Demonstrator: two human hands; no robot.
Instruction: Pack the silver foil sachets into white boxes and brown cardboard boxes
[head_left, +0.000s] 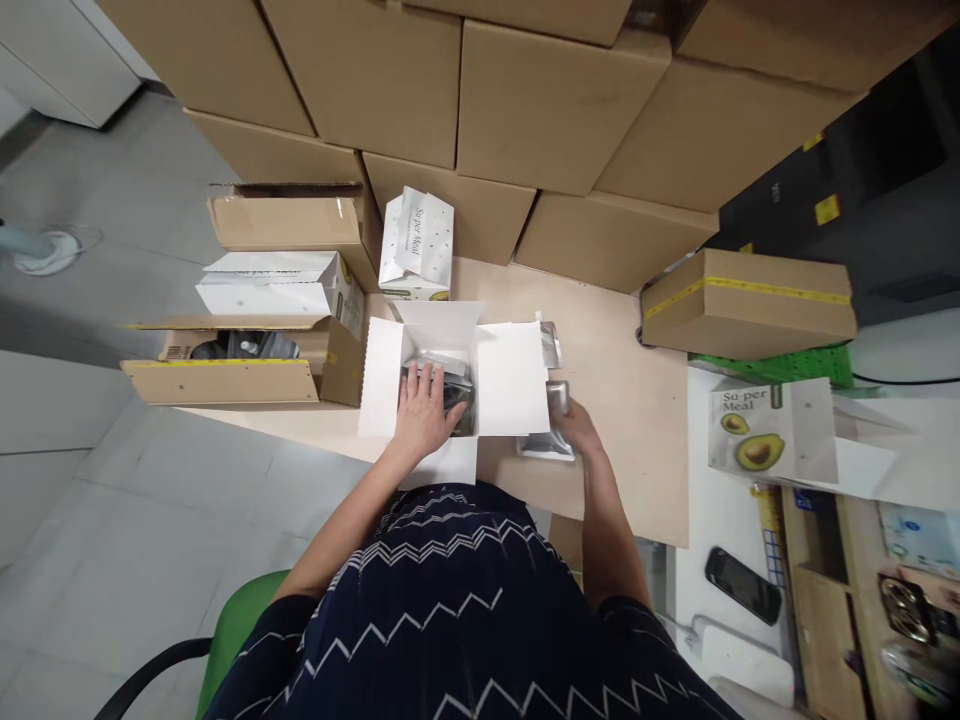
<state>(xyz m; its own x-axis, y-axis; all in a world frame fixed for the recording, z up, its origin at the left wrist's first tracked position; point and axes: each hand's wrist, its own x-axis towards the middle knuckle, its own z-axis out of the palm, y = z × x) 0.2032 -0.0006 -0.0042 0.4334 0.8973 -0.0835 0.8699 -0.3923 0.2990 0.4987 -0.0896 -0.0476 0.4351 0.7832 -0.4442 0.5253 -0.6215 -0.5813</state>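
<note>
A white carton lies open on the tan table, its flaps spread out. My left hand lies flat inside it, fingers stretched over silvery dark pouches. My right hand is to the right of the carton, fingers closed round a silver pouch taken from a small pile on the table. Another silver pouch sticks out behind the carton's right flap.
Brown shipping boxes are stacked along the back. An open brown box with pouches sits at left, a white "Super Meal" carton on it, another upright behind. At right: a taped box, an avocado carton, a phone.
</note>
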